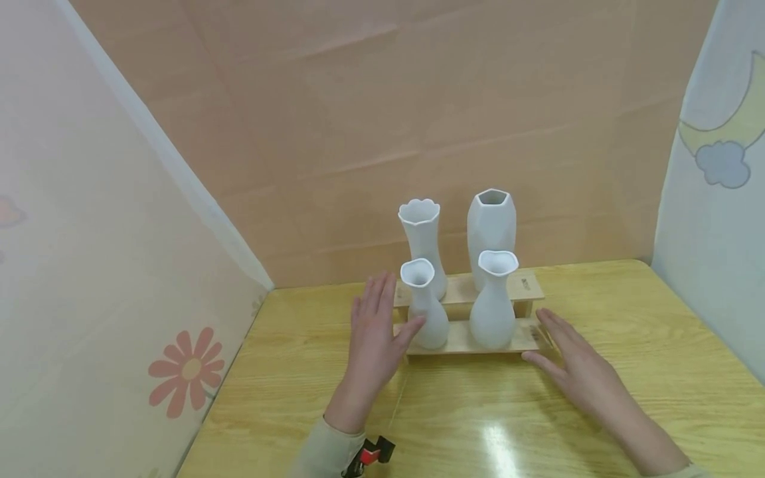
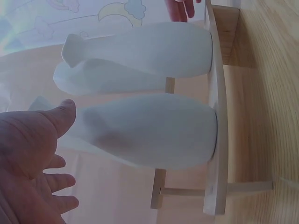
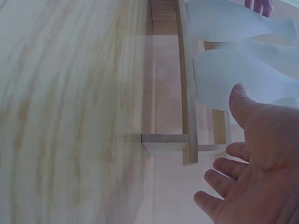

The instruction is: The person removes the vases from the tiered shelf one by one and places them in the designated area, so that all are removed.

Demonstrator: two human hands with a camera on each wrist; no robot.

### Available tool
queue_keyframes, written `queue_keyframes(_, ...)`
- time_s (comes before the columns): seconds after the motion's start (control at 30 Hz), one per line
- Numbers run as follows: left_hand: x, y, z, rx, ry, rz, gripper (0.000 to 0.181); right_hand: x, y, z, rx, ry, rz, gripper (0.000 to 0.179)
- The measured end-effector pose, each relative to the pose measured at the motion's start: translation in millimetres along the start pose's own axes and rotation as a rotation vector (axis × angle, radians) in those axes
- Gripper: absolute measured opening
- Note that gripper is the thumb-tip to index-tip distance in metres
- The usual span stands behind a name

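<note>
Several white vases stand upright on a two-step wooden rack (image 1: 460,338). On the lower front step are two narrow-necked ones, the front left vase (image 1: 431,318) and the front right vase (image 1: 493,315). Behind them rise a scallop-rimmed vase (image 1: 425,239) and a faceted vase (image 1: 491,226) with a pentagonal mouth. My left hand (image 1: 375,335) is at the rack's left end, fingers straight, its thumb overlapping the front left vase in the head view. Off the right end, my right hand (image 1: 582,368) has its fingers extended and spread from the thumb. Neither hand grips anything.
The rack stands on a wood-grain table (image 1: 299,372) near its back edge. Behind it hangs a brown backdrop (image 1: 358,133). Pale panels flank both sides, the left panel (image 1: 107,232) with a printed flower. A black and red strap (image 1: 367,455) circles my left wrist.
</note>
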State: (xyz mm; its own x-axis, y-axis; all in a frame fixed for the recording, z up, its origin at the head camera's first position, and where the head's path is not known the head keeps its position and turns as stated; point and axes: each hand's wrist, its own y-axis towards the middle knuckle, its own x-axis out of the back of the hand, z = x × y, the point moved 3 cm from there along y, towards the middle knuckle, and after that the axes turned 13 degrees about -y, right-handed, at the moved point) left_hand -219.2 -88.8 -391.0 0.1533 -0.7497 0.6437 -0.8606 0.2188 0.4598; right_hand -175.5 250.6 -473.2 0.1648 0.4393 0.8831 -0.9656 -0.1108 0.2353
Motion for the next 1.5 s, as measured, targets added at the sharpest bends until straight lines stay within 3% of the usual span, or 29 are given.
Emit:
queue_keyframes(0.53, -10.2, 10.5, -12.0, -0.049, -0.188, -0.068, 0.081, -10, 8.8, -1, -0.033, 0.093, 0.035, 0.087)
queue_keyframes(0.87, -14.9, 11.2, -13.8, -0.001, -0.303, -0.15, 0.069, -17, 12.3, -6, -0.077, 0.143, 0.083, 0.094)
queue_keyframes(1.5, -26.8, 12.4, -13.0, 0.011, -0.356, -0.17, 0.061, -29, 14.8, -18, -0.128, 0.363, 0.115, 0.092)
